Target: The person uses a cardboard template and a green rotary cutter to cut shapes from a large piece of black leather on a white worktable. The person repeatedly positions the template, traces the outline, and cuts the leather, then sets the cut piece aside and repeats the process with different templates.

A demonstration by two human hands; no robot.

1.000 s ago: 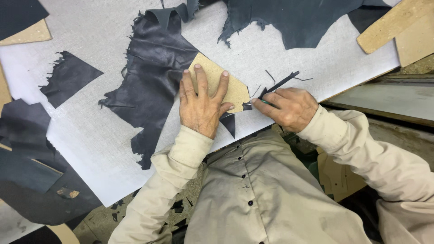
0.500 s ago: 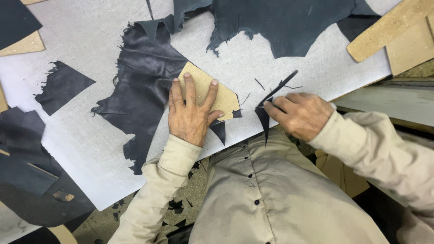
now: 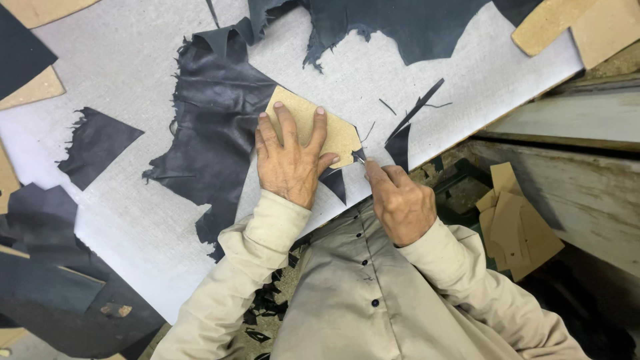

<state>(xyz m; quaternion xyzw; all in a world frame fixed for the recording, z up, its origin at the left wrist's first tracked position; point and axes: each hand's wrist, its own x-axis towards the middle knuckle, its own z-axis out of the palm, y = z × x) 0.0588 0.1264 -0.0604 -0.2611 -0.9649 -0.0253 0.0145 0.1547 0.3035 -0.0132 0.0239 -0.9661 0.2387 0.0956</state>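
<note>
**Cutting round the template**

Tan template [image 3: 313, 123] flat on black leather [image 3: 213, 127], near the tabletop's [image 3: 133, 60] front edge. Pinned under left hand [image 3: 290, 157], fingers spread. Right hand [image 3: 400, 203] clenched on knife [image 3: 359, 157] at the template's right corner. Next, probably: blade tight along the edge, template unmoved.

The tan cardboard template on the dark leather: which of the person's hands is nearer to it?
Left. The left hand lies flat on the tan cardboard template, fingers spread, pressing it onto the dark leather. The right hand is beside its lower right corner, holding a small blade at the edge.
</note>
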